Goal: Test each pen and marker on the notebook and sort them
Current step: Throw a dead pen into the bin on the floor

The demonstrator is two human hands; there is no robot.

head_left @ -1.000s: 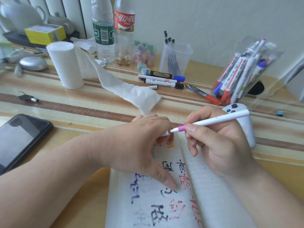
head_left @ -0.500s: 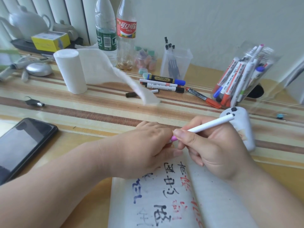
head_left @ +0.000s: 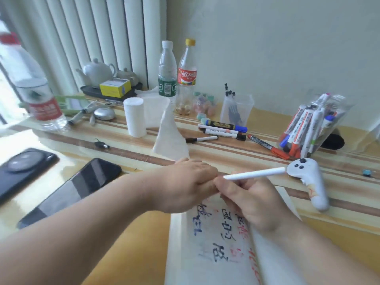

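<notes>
Right hand (head_left: 253, 204) grips the white pen (head_left: 255, 174) near its front end, above the top edge of the open notebook (head_left: 205, 243) on the bench (head_left: 127, 233). Left hand (head_left: 185, 186) is curled against the pen's tip; whether it pinches anything cannot be told. Loose markers (head_left: 222, 129) lie well behind, beside a clear tub (head_left: 337, 112) of more.

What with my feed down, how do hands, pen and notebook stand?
Right hand grips white pen. Left hand curled at its tip, grip hidden. Notebook open beneath, already inked. White controller beside, not blocking.
</notes>
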